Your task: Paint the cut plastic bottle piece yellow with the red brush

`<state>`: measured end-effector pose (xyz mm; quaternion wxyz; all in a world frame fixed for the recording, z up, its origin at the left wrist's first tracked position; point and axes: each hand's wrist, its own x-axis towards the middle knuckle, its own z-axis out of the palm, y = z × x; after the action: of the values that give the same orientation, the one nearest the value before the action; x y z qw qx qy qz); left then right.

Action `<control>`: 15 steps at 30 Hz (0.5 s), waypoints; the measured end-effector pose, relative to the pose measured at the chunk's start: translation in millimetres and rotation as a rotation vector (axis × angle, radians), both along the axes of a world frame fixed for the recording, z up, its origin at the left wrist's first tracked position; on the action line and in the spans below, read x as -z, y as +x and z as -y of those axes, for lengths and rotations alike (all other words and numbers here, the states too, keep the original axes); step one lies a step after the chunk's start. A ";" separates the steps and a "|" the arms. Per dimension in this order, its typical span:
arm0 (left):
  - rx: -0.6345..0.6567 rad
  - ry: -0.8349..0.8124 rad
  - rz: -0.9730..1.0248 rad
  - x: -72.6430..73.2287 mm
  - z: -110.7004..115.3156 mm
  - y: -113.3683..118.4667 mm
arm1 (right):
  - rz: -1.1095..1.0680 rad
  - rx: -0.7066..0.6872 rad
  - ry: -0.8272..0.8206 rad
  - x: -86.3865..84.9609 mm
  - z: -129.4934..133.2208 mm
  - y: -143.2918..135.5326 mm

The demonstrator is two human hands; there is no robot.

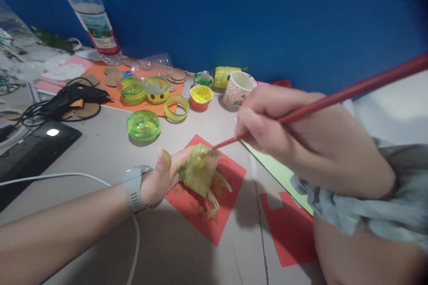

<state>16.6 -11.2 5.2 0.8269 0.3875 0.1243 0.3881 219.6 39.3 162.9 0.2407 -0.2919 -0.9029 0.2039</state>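
My left hand (158, 182), with a pale watch at its wrist, holds a yellow-green painted piece (199, 176) with narrow prongs on its right. The thumb points up, its tip smeared with paint, and the other fingers are mostly hidden at the piece. A sheet of red paper (217, 231) with green smears lies beneath. In my right hand (281, 129) is a long red paintbrush (351, 87), pinched near its lower end. Its tip touches the top of the painted piece, where wet yellow paint shows.
A yellow paint cup (201, 98), a green paint cup (203, 80) and a patterned paper cup (239, 89) stand behind. Left are a green bowl (143, 125), painted rings (176, 108), a glue gun (83, 93), a bottle (96, 26) and a white cable (70, 174).
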 end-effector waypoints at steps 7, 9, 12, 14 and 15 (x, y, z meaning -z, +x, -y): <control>-0.019 0.015 -0.012 2.4 0.7 -0.4 | -0.015 -0.095 -0.046 -0.1 -2.5 -0.4; 0.015 0.015 -0.001 2.0 0.6 -0.4 | -0.008 -0.017 -0.034 0.3 -2.8 -0.7; 0.108 0.027 0.021 0.3 -0.3 0.1 | -0.059 0.040 -0.032 0.1 -2.2 -0.1; 0.092 0.005 0.015 -0.3 -0.2 0.6 | -0.031 -0.014 -0.050 -0.5 -0.8 -0.2; 0.082 -0.018 0.007 -0.3 0.2 0.8 | -0.010 -0.045 -0.055 -0.7 0.0 -0.4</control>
<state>17.5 -11.4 5.5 0.8460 0.3835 0.1085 0.3540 219.2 39.4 163.6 0.2324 -0.2771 -0.9021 0.2353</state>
